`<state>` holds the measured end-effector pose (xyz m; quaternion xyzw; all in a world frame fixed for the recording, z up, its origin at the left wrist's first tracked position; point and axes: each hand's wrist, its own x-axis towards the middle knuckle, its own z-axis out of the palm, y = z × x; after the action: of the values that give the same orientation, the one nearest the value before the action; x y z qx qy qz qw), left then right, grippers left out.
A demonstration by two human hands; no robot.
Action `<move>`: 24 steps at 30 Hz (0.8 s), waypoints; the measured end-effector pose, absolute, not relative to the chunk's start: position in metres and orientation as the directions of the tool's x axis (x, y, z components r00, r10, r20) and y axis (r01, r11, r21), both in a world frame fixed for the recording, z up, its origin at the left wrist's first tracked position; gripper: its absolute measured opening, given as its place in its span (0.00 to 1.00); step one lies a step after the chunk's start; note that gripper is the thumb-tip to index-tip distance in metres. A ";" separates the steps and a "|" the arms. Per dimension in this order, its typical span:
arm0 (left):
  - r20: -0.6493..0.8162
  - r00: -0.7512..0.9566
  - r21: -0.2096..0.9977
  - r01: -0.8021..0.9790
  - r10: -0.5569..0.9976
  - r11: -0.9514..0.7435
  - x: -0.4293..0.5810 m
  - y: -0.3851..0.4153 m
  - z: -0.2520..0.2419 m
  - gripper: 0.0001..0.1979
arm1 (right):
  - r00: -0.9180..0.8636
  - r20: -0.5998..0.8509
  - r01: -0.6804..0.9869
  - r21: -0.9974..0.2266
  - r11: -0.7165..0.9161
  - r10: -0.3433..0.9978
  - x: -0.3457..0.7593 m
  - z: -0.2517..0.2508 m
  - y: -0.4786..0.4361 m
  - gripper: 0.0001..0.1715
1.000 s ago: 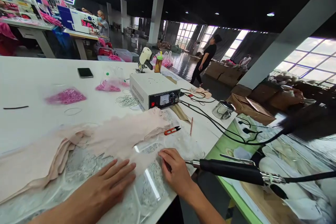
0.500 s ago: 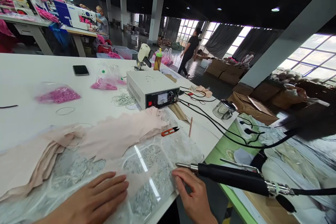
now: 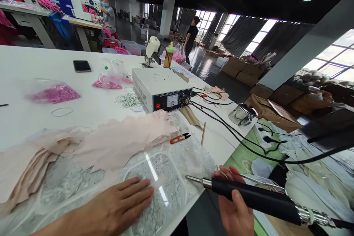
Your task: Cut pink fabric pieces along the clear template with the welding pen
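Note:
My left hand lies flat, fingers spread, on a clear plastic sheet over lace and pale pink fabric at the table's near edge. My right hand is off the table's right edge, its fingers curling around the black handle of a corded hand tool with a metal tip pointing left. The thumb rests on the handle and the fingers sit behind it. Orange thread snips lie on the table beyond the plastic.
A white control box with cables stands mid-table. Bags of pink rings, white rings, a phone and a metal pot lie around. A person sews at back left; another walks in the aisle.
My right hand left the plastic sheet, moved right off the table edge and took hold of the black tool's handle. My left hand slid slightly right on the sheet.

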<state>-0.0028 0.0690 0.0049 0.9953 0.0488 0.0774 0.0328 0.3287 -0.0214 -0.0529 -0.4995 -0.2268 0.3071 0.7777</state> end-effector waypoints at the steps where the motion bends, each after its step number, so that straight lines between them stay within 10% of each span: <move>1: 0.154 0.983 0.075 0.094 0.104 -0.993 -0.002 0.069 0.006 0.26 | 0.715 0.049 -0.261 -0.907 0.331 0.697 0.325 -0.051 -0.018 0.21; 24: 0.195 0.965 0.259 0.122 0.176 -0.958 -0.005 0.069 -0.003 0.35 | 0.674 0.164 -0.327 -0.808 0.490 0.720 0.293 -0.008 0.022 0.09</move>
<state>-0.0048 0.0692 -0.0027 0.9835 0.0757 0.1086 0.1235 0.2929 0.0217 -0.0077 -0.3930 -0.2499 0.3171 0.8262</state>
